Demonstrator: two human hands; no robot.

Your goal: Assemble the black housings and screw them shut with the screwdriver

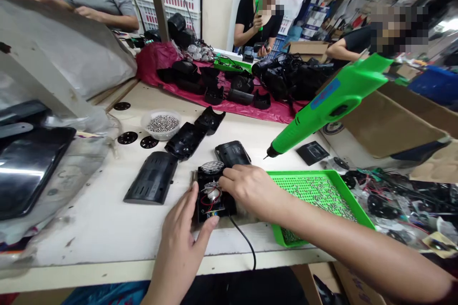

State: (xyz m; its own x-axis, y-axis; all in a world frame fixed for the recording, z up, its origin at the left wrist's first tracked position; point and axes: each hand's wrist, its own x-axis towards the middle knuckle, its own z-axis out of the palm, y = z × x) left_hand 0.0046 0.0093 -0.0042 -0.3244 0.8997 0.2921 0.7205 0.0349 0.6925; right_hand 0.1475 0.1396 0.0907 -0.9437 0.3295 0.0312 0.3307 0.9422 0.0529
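Note:
An opened black device housing (pixel 202 205) lies on the table in front of me, showing a small motor with red wires and a round mesh grille (pixel 212 167) at its far end. A black cable (pixel 246 239) runs from its near right side. My left hand (pixel 181 236) grips the housing, fingers along its left side and thumb at its near edge. Over its right side, my right hand (pixel 252 188) has curled, closed fingertips; what they hold, if anything, is hidden. Just behind lies a curved black shell (pixel 232 153), with another shell (pixel 153 178) to the left.
A green electric screwdriver (pixel 322 109) hangs tip down at right, above a green tray (pixel 359 206) of screws. A clear bowl (pixel 143 124) of small metal parts stands behind black shell pieces (pixel 188 140). Boxes (pixel 390 119) and loose parts crowd the right; several people work beyond.

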